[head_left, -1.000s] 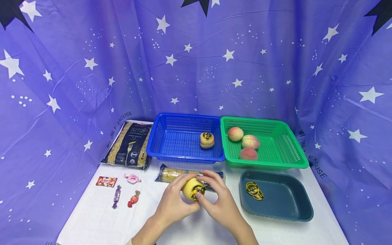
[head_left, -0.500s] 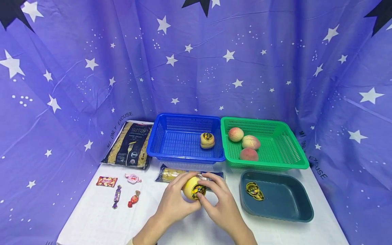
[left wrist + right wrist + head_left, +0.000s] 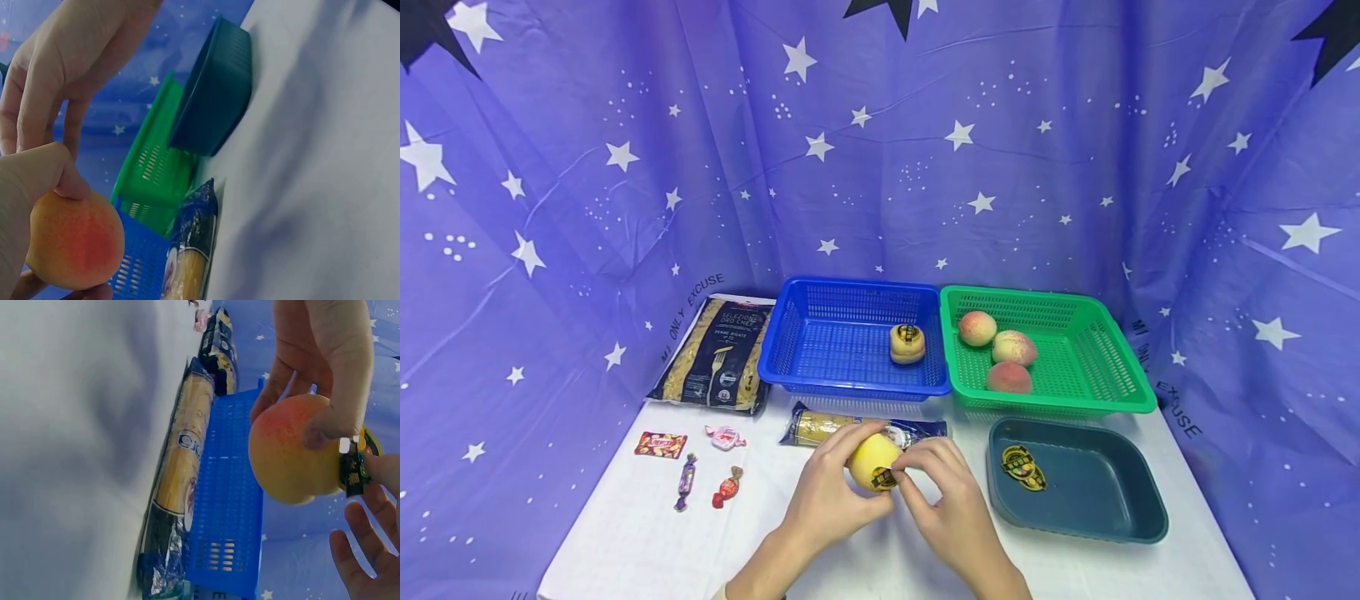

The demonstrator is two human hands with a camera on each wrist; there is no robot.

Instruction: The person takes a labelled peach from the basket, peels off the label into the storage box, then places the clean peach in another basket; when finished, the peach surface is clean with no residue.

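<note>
The left hand (image 3: 831, 500) grips a round yellow-orange peach (image 3: 871, 461) above the white desk (image 3: 640, 542); the right hand (image 3: 947, 504) pinches its black-and-gold sticker (image 3: 885, 478) (edge partly lifted).

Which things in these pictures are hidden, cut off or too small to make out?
- Sticker on the peach: head view, print too small; right wrist view, seen edge-on.
- Pasta pack: head view, middle hidden behind both hands.
- Right hand: right wrist view, cut off by the edge.
- Candies: head view, wrappers too small to read.
- Blue basket: right wrist view, inside hidden.
</note>
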